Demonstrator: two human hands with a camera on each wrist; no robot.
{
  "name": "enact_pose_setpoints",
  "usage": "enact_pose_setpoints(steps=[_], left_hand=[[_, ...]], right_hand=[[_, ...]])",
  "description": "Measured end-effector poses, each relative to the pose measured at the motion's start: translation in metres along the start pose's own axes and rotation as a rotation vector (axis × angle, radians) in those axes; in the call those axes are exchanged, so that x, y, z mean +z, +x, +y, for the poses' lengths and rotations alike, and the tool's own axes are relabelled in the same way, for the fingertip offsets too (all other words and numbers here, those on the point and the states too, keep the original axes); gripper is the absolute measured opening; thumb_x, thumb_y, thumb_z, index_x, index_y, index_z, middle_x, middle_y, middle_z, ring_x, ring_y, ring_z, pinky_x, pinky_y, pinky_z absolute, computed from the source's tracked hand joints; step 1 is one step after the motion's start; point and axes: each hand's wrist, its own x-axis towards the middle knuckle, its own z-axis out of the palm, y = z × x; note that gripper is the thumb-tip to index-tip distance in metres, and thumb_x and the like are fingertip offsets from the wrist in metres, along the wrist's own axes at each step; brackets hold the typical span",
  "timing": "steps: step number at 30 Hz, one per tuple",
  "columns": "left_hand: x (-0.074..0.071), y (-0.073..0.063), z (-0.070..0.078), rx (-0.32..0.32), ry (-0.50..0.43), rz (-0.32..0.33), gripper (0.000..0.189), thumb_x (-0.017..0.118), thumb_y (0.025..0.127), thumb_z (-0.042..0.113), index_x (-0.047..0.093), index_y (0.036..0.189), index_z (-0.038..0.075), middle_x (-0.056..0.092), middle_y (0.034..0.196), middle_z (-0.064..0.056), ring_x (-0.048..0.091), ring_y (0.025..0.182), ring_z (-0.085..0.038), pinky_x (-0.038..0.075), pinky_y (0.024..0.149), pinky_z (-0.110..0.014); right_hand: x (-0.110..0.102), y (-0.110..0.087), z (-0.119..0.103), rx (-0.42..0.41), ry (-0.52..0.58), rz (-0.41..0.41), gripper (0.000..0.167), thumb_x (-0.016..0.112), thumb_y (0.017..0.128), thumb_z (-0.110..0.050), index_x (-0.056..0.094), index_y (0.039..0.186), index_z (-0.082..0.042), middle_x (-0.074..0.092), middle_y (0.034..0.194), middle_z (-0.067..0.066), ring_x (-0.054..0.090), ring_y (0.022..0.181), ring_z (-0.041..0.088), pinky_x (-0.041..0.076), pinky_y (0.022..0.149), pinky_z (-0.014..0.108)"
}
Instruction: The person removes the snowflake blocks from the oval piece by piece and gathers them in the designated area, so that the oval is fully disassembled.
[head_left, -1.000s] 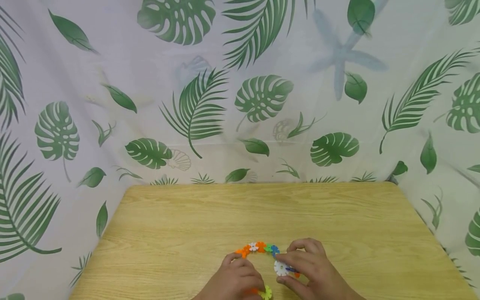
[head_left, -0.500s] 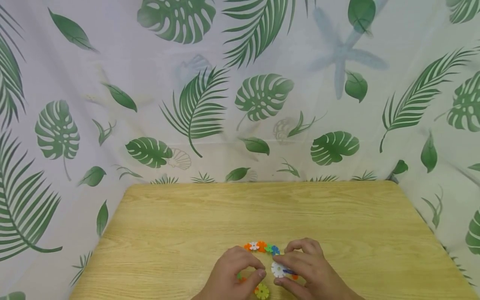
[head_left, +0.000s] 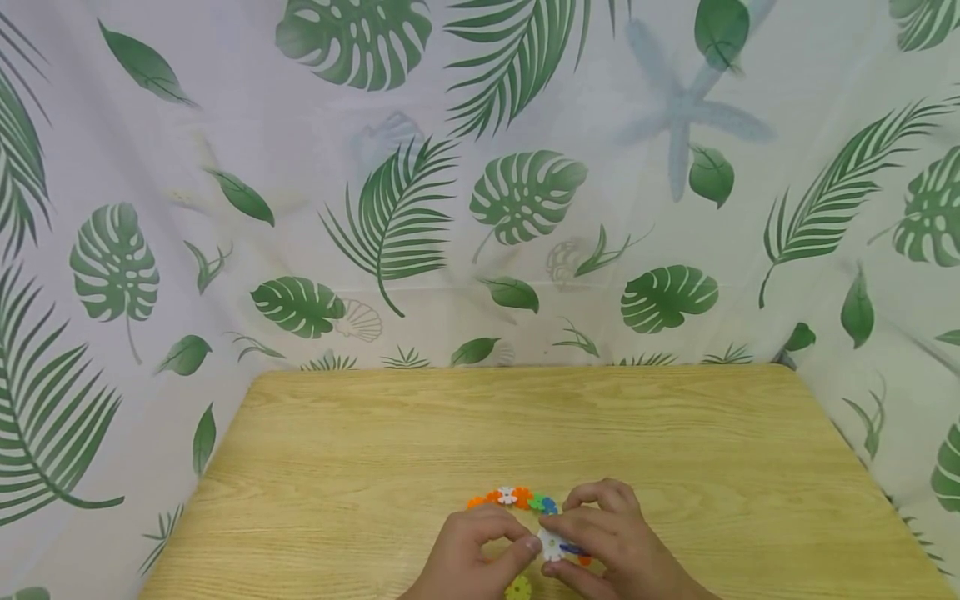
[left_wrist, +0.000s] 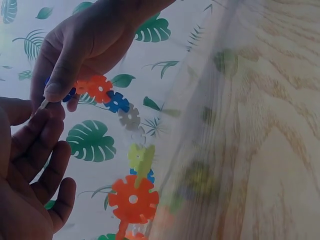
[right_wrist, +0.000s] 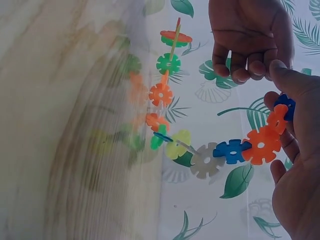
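White disc (head_left: 553, 552): left hand (head_left: 471, 552) pinches its left side, right hand (head_left: 613, 537) its right; probably joining time, needing steady pushing.

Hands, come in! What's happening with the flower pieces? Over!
Right hand grips white, round, notched plastic disc. Left hand at its edge, pinch unclear. Multicoloured chain of notched plastic discs curves beyond, partly hidden by hands.

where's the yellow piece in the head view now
The yellow piece sits at the head view's bottom edge, slightly right of centre, beside the left hand, below its thumb.
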Motion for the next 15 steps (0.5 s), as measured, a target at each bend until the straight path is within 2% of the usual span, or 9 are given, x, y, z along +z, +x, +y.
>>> enact_pose_setpoints(steps=[7, 11, 15], left_hand=[[0.002, 0.002, 0.002, -0.071, -0.064, -0.002, 0.019, 0.069, 0.102, 0.027, 0.080, 0.093, 0.014, 0.075, 0.096, 0.007, 0.070, 0.098, -0.009, 0.054, 0.092, -0.031], [0.001, 0.001, 0.001, -0.104, -0.079, -0.004, 0.018, 0.069, 0.102, 0.027, 0.079, 0.092, 0.015, 0.076, 0.095, 0.006, 0.069, 0.098, -0.010, 0.055, 0.091, -0.032], [-0.001, 0.001, 0.001, -0.110, -0.073, -0.005, 0.018, 0.069, 0.102, 0.028, 0.078, 0.094, 0.015, 0.077, 0.097, 0.002, 0.069, 0.098, -0.011, 0.055, 0.090, -0.034]], right_hand=[[0.001, -0.002, -0.001, 0.013, 0.007, -0.019, 0.044, 0.075, 0.096, -0.040, 0.070, 0.129, -0.010, 0.073, 0.105, -0.014, 0.054, 0.105, 0.015, 0.031, 0.097, 0.038], [-0.002, -0.007, -0.001, 0.109, 0.003, -0.068, 0.049, 0.078, 0.094, -0.040, 0.068, 0.134, -0.013, 0.068, 0.105, -0.019, 0.052, 0.109, 0.012, 0.031, 0.097, 0.035], [-0.005, -0.011, -0.001, 0.195, 0.029, -0.105, 0.043, 0.082, 0.091, -0.029, 0.069, 0.131, -0.021, 0.067, 0.109, -0.021, 0.052, 0.111, 0.012, 0.031, 0.098, 0.032]])
